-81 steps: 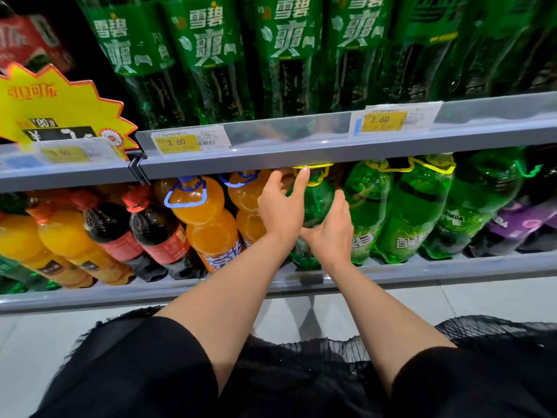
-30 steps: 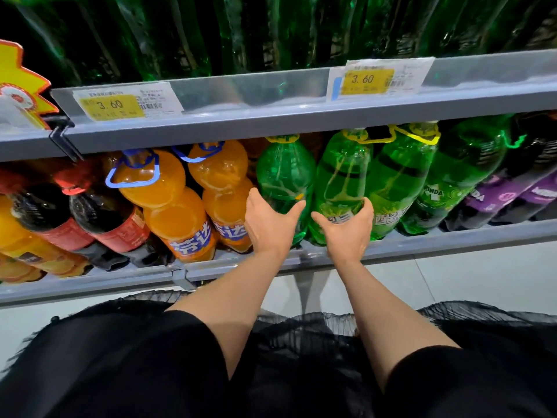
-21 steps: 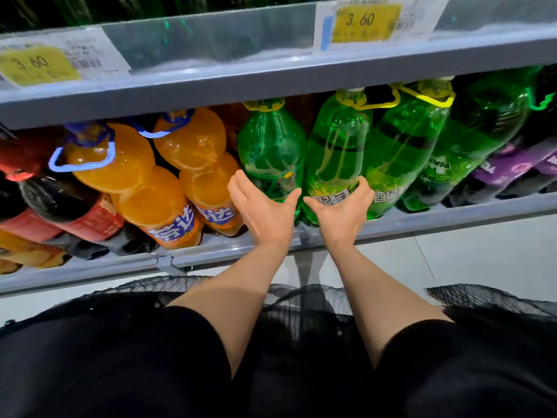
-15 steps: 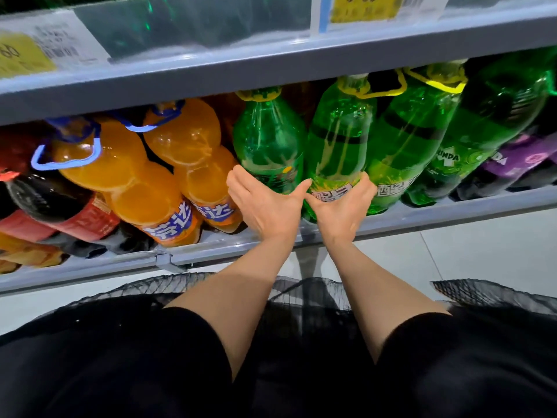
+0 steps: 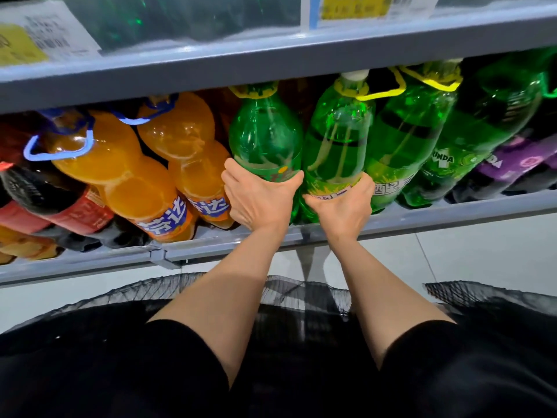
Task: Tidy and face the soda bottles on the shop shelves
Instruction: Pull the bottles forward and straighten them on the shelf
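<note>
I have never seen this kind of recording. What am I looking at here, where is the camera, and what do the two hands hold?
There is no machine here. A person wears one camera on the head, looking forward and down at their own bare arms. In front is a shop shelf with big soda bottles: cola and orange bottles at the left, green ones in the middle, purple at the right. The left hand grips one green bottle low down; the right hand grips the lighter green bottle beside it. Price tags sit on the shelf above.

A shop: grey shelves [image 5: 271,58] packed with soda bottles [image 5: 265,137] (yellow price tags [image 5: 355,7] along the edge).
</note>
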{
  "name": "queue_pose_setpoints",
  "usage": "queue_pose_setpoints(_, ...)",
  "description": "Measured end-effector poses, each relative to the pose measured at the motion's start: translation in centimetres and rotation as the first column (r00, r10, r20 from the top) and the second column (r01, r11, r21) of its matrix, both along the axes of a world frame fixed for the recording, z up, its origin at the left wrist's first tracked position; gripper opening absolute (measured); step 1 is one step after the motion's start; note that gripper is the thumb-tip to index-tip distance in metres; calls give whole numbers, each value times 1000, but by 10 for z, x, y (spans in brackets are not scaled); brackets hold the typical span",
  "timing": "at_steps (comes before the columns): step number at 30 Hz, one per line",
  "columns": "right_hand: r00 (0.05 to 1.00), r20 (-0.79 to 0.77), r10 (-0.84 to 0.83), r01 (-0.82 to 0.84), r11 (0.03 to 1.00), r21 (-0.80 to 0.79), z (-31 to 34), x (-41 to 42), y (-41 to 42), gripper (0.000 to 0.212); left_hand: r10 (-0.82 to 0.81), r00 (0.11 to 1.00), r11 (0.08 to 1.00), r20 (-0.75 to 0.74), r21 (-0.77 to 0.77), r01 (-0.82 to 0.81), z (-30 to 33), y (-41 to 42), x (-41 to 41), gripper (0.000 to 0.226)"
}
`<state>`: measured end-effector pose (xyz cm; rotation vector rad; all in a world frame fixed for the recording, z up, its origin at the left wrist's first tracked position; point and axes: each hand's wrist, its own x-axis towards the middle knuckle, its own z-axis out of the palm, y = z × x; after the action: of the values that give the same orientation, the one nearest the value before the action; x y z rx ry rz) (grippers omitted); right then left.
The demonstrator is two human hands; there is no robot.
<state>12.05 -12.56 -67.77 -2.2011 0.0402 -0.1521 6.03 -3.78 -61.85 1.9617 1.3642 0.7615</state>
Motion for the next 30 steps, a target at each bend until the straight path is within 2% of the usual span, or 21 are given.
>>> queue_pose_setpoints(7, 998, -5, 66, -66, 998, 17, 1, -3, -5, 94, -23, 1000, 1000, 7, -19, 23, 0, -7, -8, 115)
queue_pose_setpoints(12, 996, -21, 91, -91, 996, -17, 1, -18, -19, 91, -134, 989, 991, -58, 8, 135, -2, -12, -31, 93)
queue_pose_setpoints(15, 994, -98, 54, -57, 998, -27, 6, -33, -43, 75, -231, 965, 971, -125, -98, 220, -6, -13, -56, 75)
queue_pose_setpoints(18, 984, -178, -16, 9, 999, -43, 12, -39, -64, 61, -325, 920, 919, -220, -303, 253, -14, -13, -70, 65)
queue_pose_setpoints(20, 985, -171, -1, -7, 999, -46, 11, -38, -80, 60, -369, 914, 852, -170, -455, 260, -20, -24, -75, 62)
queue_pose_setpoints(22, 988, -151, 43, -50, 998, -39, 3, -29, -96, 60, -374, 920, 815, -116, -514, 267, -31, -42, -74, 63)
queue_pose_setpoints(27, 988, -149, 37, -33, 999, 32, -29, -5, -116, 69, -409, 901, 874, -147, -348, 340, -61, -87, -47, 73)
queue_pose_setpoints(30, 984, -147, 105, -88, 989, 118, -30, 5, -106, 83, -426, 900, 880, -94, -271, 389, -65, -103, -27, 87)
